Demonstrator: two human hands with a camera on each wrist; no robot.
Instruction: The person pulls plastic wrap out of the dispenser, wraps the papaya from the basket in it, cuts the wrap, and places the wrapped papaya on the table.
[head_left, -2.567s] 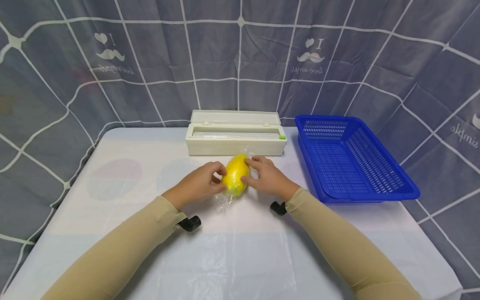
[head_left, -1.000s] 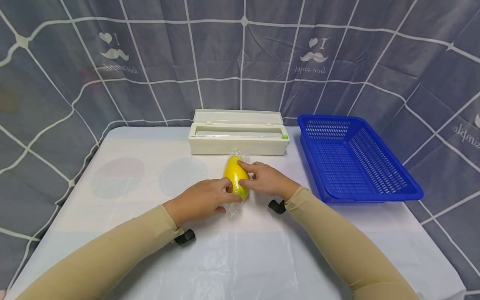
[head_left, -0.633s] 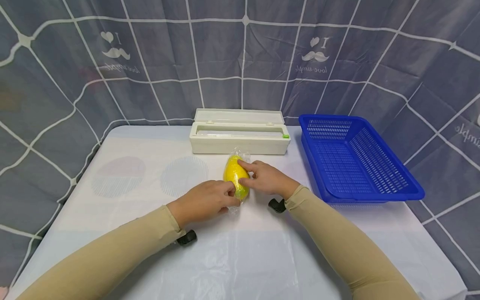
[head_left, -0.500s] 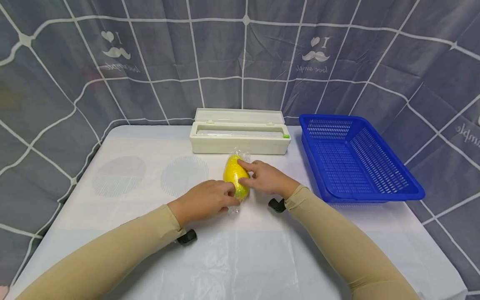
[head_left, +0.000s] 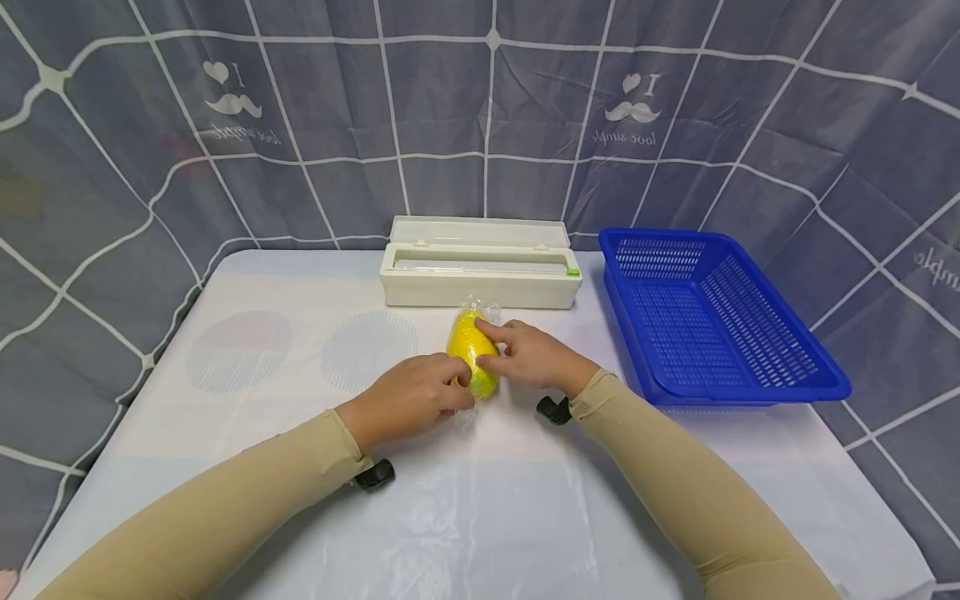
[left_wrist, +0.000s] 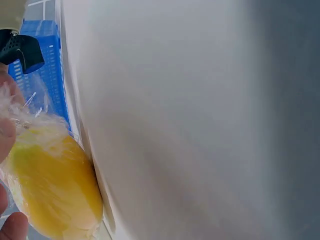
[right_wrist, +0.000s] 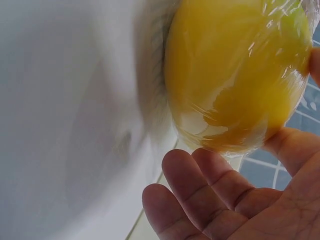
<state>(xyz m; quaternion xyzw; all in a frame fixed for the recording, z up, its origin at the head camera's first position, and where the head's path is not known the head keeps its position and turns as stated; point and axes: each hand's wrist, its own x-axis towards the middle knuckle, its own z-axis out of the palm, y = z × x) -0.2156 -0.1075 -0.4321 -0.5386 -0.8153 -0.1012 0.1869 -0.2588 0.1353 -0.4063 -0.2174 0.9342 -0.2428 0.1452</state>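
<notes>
At far left, a gray checked curtain (head_left: 442,96) begins and runs across behind the white table cover (head_left: 517,517), which bears two pale printed circles (head_left: 240,351). Next, your left hand (head_left: 411,400), in a tan sleeve (head_left: 225,500), meets the near left side of the yellow fruit (head_left: 467,340); its fingers are bent, and whether they pinch the film there cannot be told. The fruit lies at mid-table between your hands, wrapped in clear film (left_wrist: 30,117) that bunches out at its near and far ends. Just behind it stands a white box (head_left: 480,292), its lid (head_left: 480,232) raised at the back, a green tab (head_left: 573,272) at the right end. Your right hand (head_left: 528,358) touches the fruit from the right, thumb and index finger apart upon it, remaining fingers loosely extended. Farthest right, a blue basket (head_left: 750,393) sits beside the box.
</notes>
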